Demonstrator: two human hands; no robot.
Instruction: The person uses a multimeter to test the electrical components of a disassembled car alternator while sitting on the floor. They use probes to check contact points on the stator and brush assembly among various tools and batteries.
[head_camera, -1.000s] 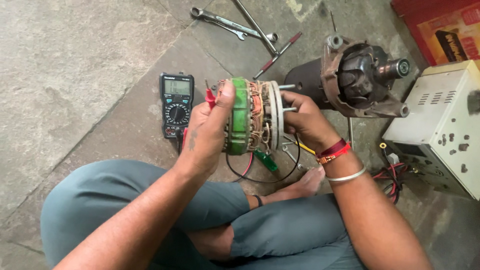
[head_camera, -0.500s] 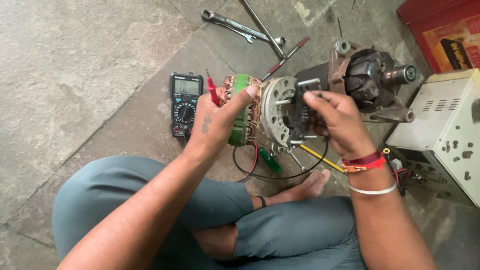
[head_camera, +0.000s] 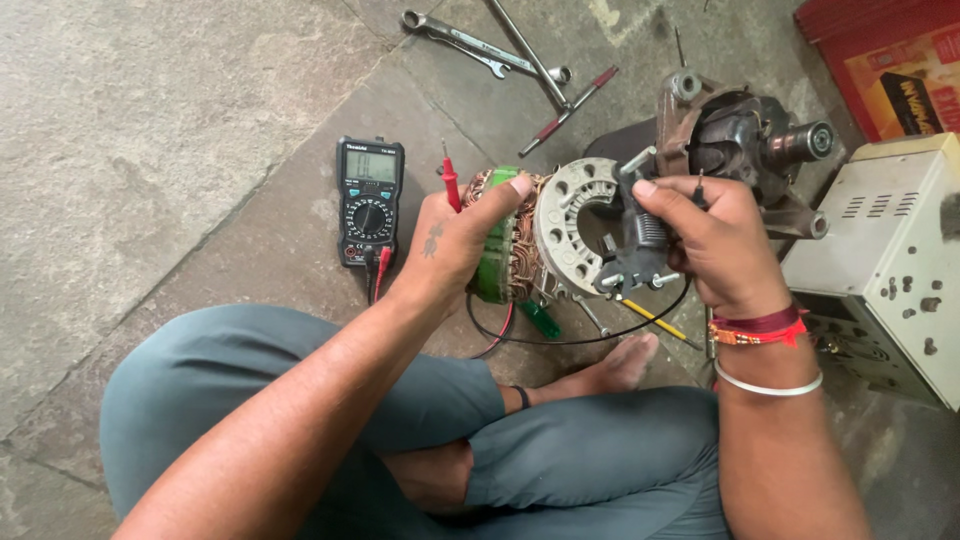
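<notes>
Head view: left hand (head_camera: 450, 240) wrapped around green stator (head_camera: 497, 240) with copper windings, held above lap and floor. Right hand (head_camera: 705, 240) pinches the grey rectifier plate (head_camera: 570, 225) end, fingers closed on its black part. Multimeter (head_camera: 369, 200) on stone floor (head_camera: 150, 130) just left, red probe (head_camera: 450, 185) by the thumb. Motor housing (head_camera: 740, 130) behind, wrenches (head_camera: 480, 45) beyond, beige metal box (head_camera: 880, 260) at right.

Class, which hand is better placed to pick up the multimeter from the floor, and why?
Left. The left hand grips the green stator right beside the multimeter; the right hand, holding the black part, is farther away.
</notes>
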